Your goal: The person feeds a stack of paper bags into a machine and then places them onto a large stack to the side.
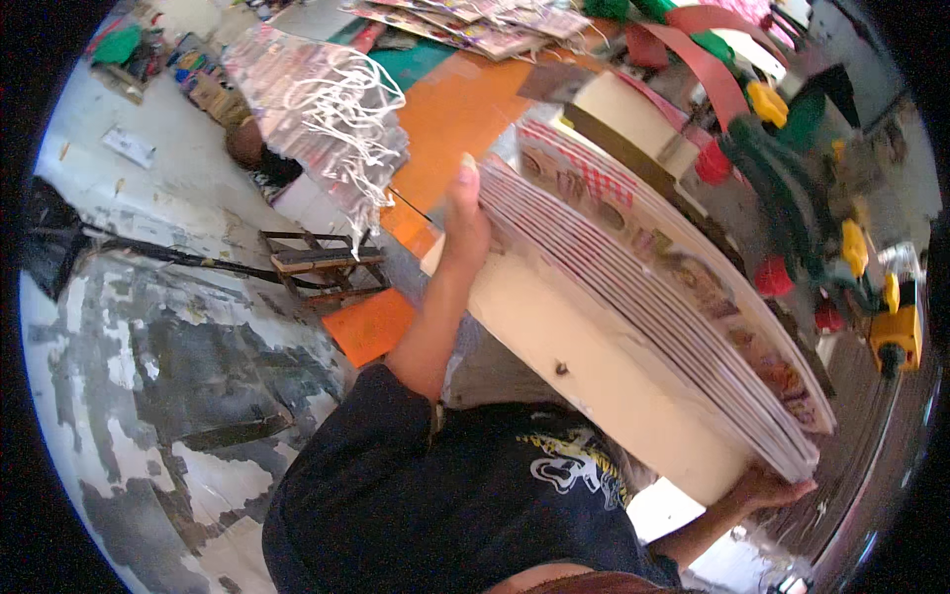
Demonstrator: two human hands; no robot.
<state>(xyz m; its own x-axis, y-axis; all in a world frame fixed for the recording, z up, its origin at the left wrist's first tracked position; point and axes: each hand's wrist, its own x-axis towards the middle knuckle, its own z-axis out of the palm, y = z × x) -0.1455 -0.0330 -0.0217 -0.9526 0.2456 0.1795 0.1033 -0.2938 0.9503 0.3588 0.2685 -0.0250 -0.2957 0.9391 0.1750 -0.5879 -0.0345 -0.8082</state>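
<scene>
A thick stack of flat printed sheets or bags (643, 282), with pinkish-white layered edges, slants across the right half of the view. My left hand (467, 213) is closed on its far left end, thumb pointing up; the other fingers are mostly hidden. At the near right end, my right hand (774, 489) supports the stack from below, its fingers partly hidden under the corner. The layers bow slightly and stand on edge. Directly under and in front of them lies a long cream board or tabletop (604, 366).
Another printed pile with loose white cords (346, 99) lies at the upper left on an orange surface (455, 114). More printed pieces (475, 25) lie at the back. A machine with green arms (777, 188) and a yellow box (899, 322) stand right. A stool-like frame (327, 262) stands left.
</scene>
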